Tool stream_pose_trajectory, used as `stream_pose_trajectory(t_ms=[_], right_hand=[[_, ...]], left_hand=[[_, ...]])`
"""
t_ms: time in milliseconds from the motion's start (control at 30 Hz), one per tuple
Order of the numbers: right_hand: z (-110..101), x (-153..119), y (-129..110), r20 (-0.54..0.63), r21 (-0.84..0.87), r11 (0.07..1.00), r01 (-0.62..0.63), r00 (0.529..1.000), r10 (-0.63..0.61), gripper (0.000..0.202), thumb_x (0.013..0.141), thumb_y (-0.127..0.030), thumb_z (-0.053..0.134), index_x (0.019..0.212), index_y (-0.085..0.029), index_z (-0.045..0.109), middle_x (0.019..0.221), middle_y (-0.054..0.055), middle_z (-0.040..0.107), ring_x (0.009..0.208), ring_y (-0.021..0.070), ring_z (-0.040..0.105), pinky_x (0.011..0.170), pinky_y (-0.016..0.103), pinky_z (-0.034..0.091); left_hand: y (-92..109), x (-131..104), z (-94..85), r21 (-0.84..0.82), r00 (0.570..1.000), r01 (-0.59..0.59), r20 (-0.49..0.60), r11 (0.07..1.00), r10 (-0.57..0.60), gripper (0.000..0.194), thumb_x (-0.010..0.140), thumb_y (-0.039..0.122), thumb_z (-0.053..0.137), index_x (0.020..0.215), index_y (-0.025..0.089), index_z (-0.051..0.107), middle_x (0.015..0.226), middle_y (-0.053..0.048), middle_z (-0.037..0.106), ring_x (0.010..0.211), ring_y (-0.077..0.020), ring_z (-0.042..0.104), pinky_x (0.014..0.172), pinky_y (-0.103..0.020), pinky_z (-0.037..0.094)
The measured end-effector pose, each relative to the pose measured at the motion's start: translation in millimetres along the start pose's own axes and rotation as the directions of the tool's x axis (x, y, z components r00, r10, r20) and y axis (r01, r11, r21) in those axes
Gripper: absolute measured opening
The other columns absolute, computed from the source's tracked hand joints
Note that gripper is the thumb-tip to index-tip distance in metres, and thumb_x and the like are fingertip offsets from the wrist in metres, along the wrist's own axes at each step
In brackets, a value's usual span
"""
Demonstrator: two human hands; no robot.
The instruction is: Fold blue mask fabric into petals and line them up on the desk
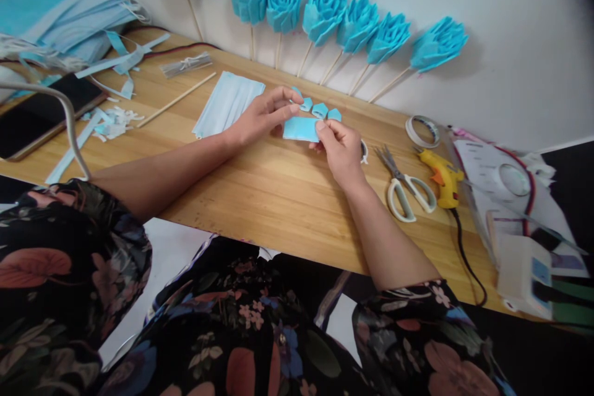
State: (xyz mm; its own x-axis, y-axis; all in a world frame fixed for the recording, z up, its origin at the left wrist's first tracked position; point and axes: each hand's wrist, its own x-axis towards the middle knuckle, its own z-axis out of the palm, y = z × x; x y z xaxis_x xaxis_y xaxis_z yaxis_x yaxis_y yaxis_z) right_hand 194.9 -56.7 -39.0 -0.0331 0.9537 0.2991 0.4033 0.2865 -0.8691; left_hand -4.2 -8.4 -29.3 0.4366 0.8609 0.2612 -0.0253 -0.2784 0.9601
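A small blue rectangular piece of material is pinched at its right end between the thumb and fingers of my right hand. At its upper left is my left hand, fingers curved and somewhat apart, with nothing visible between them. Just behind the piece, several small folded blue pieces lie in a row, partly covered by my left fingertips. Pleated light blue masks lie flat beside my left hand. A roll of tape is mostly hidden behind my right hand.
Several blue flowers on sticks lean against the wall. To the right are scissors, a yellow glue gun and a tape roll. On the left are a mask pile, a phone, scraps and a wooden stick.
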Motion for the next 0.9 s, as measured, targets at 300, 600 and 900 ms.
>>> stream_pose_trajectory(t_ms=[300, 600, 900], right_hand=[[1.7, -0.3, 1.9, 0.033, 0.090, 0.995, -0.034, 0.999, 0.031, 0.065, 0.093, -0.080, 0.041, 0.070, -0.023, 0.061, 0.063, 0.001, 0.063, 0.059, 0.0130, 0.061, 0.056, 0.028, 0.051], [-0.1, -0.5, 0.4, 0.084, 0.110, 0.994, -0.016, 0.996, 0.007, 0.050, 0.093, -0.072, 0.053, 0.086, -0.025, 0.070, 0.069, 0.000, 0.066, 0.061, 0.0125, 0.062, 0.057, 0.027, 0.052], [3.7, 2.8, 9.2, 0.068, 0.076, 0.996, 0.042, 0.997, -0.047, 0.037, 0.089, -0.061, 0.066, 0.109, -0.030, 0.071, 0.080, -0.001, 0.065, 0.067, 0.0150, 0.060, 0.057, 0.029, 0.052]], left_hand=[[-6.9, 0.1, -2.0, -0.043, 1.000, 0.022, 0.018, 0.999, -0.022, 0.033, 0.088, 0.052, 0.074, 0.095, 0.022, 0.062, 0.071, 0.001, 0.060, 0.059, -0.0120, 0.057, 0.050, -0.024, 0.040], [-9.5, 1.2, -1.3, -0.064, 0.998, 0.044, -0.032, 0.997, -0.046, 0.019, 0.092, 0.041, 0.069, 0.092, 0.022, 0.064, 0.075, 0.000, 0.062, 0.058, -0.0109, 0.055, 0.049, -0.024, 0.038], [-7.0, -1.5, 0.0, -0.057, 0.996, 0.086, 0.028, 0.995, -0.085, 0.024, 0.095, 0.045, 0.066, 0.102, 0.022, 0.066, 0.068, 0.002, 0.062, 0.052, -0.0103, 0.056, 0.047, -0.022, 0.040]])
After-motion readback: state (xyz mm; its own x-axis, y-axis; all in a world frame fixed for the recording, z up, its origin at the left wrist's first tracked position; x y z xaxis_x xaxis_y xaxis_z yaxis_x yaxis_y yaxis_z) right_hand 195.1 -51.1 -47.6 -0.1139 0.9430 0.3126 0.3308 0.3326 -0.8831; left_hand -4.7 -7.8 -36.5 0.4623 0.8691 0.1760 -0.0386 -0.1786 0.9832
